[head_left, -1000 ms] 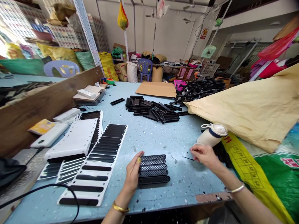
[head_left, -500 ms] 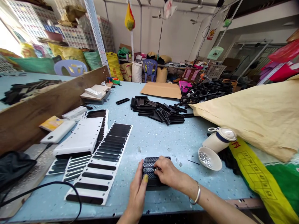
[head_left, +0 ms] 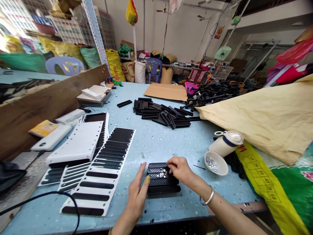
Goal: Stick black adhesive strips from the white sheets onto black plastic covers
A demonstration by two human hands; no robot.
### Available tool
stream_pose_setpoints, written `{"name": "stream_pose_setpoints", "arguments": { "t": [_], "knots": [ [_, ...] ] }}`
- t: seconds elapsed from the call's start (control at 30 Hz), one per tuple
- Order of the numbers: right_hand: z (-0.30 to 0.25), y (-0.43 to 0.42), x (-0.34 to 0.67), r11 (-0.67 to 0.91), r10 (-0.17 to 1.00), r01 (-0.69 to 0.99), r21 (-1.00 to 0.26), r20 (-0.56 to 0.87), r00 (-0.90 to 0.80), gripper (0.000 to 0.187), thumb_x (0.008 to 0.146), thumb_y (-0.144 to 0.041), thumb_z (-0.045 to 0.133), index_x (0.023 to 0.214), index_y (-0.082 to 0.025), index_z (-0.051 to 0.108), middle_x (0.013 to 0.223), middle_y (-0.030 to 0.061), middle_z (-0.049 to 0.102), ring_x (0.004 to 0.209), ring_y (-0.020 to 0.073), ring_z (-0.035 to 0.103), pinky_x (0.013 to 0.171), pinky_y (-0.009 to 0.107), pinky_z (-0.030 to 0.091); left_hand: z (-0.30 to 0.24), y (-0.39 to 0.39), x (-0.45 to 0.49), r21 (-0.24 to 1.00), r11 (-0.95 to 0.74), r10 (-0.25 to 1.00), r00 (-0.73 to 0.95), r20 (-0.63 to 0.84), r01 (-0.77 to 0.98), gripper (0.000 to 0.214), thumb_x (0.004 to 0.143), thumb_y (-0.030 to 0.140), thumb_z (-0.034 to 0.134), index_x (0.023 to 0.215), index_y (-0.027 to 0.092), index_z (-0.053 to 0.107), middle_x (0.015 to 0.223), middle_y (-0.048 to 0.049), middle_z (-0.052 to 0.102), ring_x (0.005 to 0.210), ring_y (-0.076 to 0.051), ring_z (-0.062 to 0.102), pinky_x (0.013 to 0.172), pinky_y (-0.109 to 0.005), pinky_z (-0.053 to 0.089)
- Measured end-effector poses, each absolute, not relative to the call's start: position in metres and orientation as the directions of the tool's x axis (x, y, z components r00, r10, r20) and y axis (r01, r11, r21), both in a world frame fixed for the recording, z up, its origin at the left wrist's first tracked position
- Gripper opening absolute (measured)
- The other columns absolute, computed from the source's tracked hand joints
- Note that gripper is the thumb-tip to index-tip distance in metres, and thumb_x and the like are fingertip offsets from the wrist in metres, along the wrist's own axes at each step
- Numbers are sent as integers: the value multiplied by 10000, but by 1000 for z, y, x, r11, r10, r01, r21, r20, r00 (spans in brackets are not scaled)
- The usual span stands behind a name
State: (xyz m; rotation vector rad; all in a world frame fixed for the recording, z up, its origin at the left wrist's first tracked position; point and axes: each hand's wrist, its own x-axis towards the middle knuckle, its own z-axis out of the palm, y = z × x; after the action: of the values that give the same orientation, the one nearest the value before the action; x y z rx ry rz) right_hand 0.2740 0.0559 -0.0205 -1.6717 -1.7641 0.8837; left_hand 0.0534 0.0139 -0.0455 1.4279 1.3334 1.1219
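Observation:
Several black textured bars lie side by side on the table in front of me. A small cluster of shiny metal nuts rests on top of them. My left hand is open beside the bars' left ends, fingers stretched forward and thumb close to their edge. At the upper right ends of the bars, my right hand has thumb and forefinger pinched together; whatever is between the fingertips is too small to make out. A white bowl of similar silvery nuts stands to the right.
Behind the bowl lies a white lidded cup. Sheets of black adhesive strips cover the left side. A pile of black bars sits farther back, near a flat cardboard piece. Brown paper spreads at the right.
My right hand has moved from the middle of the bars toward their far right end, uncovering the nuts on top. My left hand has drawn slightly away from the bars' left edge.

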Motion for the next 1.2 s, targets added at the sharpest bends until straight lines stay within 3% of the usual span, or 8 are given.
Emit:
{"name": "stream_pose_setpoints", "arguments": {
  "t": [0.17, 0.3, 0.47, 0.6, 0.73, 0.9, 1.0, 1.2],
  "knots": [
    [-14, 46, 340, -109, 992, 581, -807, -52, 114, 263, 811, -348, 603, 896, -143, 744, 643, 47, 726, 557, 197, 700, 503, 280, 552, -39, 47, 62, 794, -327, 943, 236, 237, 512, 315, 832, 265, 597, 1108, 252, 749, 1330, -134, 648, 1329, -405, 490, 1072, -622, 407],
    [-5, 29, 422, -215, 942, 634, -743, 13, 335, 326, 785, -424, 578, 867, -152, 739, 699, 90, 748, 629, 238, 714, 558, 322, 564, -25, 69, 77, 690, -403, 897, 409, 167, 601, 261, 780, 165, 594, 941, 244, 784, 1333, -140, 639, 1328, -473, 460, 1005, -705, 386],
    [-11, 16, 480, -342, 881, 760, -552, 93, 464, 119, 662, -301, 639, 630, -204, 700, 663, 91, 728, 655, 279, 680, 656, 376, 524, -19, 78, 88, 688, -423, 868, 481, 122, 589, 215, 739, 135, 619, 809, 263, 777, 1259, -107, 693, 1274, -451, 535, 963, -696, 413],
    [-16, 15, 478, -321, 903, 835, -448, 122, 412, 136, 690, -227, 599, 604, -196, 699, 765, 114, 728, 735, 284, 675, 718, 369, 493, -22, 79, 87, 690, -415, 879, 457, 136, 593, 222, 765, 117, 566, 751, 237, 751, 1240, -114, 698, 1243, -406, 579, 952, -626, 468],
    [-14, 17, 440, -231, 937, 885, -404, 153, 314, 209, 796, -222, 553, 760, -189, 755, 847, 132, 717, 824, 288, 665, 770, 364, 483, -26, 84, 79, 694, -376, 913, 373, 165, 614, 254, 798, 122, 514, 768, 225, 744, 1256, -119, 689, 1242, -363, 591, 1002, -580, 464],
    [-12, 25, 343, 72, 997, 887, -456, 71, -44, 174, 833, -219, 620, 888, -253, 782, 799, 45, 712, 732, 200, 659, 705, 278, 496, -35, 85, 70, 710, -342, 930, 331, 160, 616, 227, 755, 145, 566, 776, 261, 761, 1181, -65, 734, 1151, -338, 663, 997, -546, 502],
    [-11, 31, 298, 219, 970, 854, -471, 7, -245, 189, 859, -176, 610, 923, -225, 780, 827, 57, 718, 766, 192, 669, 715, 266, 492, -40, 81, 67, 719, -325, 939, 297, 171, 614, 259, 755, 162, 582, 904, 257, 771, 1157, -68, 747, 1093, -294, 702, 978, -475, 541],
    [-13, 39, 278, 244, 954, 856, -455, -47, -297, 173, 843, -166, 648, 953, -195, 778, 869, 76, 749, 792, 207, 695, 728, 276, 498, -42, 75, 61, 699, -355, 933, 280, 225, 621, 242, 807, 194, 588, 948, 247, 778, 1117, -82, 764, 1079, -288, 709, 960, -468, 552]
  ]
}}
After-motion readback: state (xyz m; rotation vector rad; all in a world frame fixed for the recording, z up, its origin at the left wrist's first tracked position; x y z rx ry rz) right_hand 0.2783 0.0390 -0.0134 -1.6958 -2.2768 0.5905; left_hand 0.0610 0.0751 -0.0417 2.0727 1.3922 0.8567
